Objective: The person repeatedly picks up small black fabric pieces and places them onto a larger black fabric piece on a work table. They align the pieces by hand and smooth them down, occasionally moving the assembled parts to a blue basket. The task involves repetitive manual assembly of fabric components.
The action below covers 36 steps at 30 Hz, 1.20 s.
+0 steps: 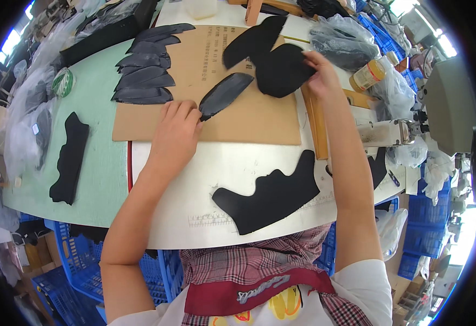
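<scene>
Seen from above, a desk with a white top on the near side and a pale green sheet over its left part carries the work. A flat sheet of brown cardboard lies across the middle of the desk, its left edge over the green sheet. On the white top near the person lies a large black cutout with a wavy edge, apart from both hands. A second wavy black cutout lies on the green sheet, well to the left. A fanned stack of black leaf-shaped pieces rests on the upper left corner of the cardboard. A wooden strip lies along the cardboard's right edge.

The right hand holds a rounded black piece at its right edge, the fingers pinching it; the piece lies on the far part of the cardboard, overlapping another black piece behind it. The left hand rests on the cardboard with its fingers curled together, the fingertips pressing the near end of a narrow black leaf-shaped piece, which lies slanted on the cardboard between the two hands.

To the right stand a sewing machine and a yellow-brown bottle among clear plastic bags. A roll of green tape sits on the left. Blue crates stand below the desk.
</scene>
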Each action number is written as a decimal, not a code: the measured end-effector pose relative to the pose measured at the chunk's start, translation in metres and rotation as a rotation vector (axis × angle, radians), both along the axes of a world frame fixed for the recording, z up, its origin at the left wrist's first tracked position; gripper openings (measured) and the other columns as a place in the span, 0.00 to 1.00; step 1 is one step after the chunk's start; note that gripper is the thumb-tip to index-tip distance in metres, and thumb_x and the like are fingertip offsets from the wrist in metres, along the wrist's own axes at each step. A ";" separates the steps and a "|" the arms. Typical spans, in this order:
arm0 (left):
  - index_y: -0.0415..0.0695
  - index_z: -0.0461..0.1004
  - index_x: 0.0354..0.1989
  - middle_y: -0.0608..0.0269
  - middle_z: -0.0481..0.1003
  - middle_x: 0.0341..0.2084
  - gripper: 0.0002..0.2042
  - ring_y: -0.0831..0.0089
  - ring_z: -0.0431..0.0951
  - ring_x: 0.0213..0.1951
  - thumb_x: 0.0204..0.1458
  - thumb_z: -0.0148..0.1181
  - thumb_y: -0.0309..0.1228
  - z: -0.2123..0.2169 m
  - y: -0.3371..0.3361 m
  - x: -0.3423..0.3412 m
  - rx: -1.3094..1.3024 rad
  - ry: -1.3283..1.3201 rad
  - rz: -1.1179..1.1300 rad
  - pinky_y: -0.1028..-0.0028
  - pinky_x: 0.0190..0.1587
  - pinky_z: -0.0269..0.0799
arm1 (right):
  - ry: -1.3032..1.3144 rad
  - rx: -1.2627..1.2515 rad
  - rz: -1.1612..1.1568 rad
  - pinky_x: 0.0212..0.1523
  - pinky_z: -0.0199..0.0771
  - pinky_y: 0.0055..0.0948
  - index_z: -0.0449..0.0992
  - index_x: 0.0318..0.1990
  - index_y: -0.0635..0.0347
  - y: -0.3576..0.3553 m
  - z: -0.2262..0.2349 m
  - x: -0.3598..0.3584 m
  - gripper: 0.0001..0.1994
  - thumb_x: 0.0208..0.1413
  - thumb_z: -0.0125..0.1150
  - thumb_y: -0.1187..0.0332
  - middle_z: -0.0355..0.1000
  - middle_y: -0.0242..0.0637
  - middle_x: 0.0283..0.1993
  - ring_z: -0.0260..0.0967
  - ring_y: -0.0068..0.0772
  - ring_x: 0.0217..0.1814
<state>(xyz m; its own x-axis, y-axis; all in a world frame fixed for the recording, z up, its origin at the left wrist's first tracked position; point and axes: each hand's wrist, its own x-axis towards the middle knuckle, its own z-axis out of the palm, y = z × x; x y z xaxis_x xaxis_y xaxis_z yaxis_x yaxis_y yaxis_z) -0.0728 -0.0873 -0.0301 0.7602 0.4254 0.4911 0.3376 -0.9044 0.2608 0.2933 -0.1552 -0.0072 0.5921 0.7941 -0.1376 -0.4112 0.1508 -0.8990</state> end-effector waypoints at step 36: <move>0.37 0.66 0.27 0.56 0.70 0.30 0.14 0.57 0.70 0.29 0.44 0.70 0.26 0.021 -0.008 -0.021 -0.349 -0.174 0.118 0.65 0.33 0.66 | -1.642 0.020 0.258 0.40 0.74 0.40 0.73 0.35 0.63 0.001 -0.009 -0.161 0.05 0.50 0.58 0.75 0.73 0.41 0.38 0.74 0.47 0.36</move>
<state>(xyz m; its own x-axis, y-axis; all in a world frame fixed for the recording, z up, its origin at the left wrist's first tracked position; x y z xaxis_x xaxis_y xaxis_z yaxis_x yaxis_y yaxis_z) -0.0935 -0.0948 -0.0091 0.6143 0.6684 0.4193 0.3572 -0.7094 0.6075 0.1324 -0.1537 -0.0163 -0.0516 0.8815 0.4694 0.8947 0.2496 -0.3704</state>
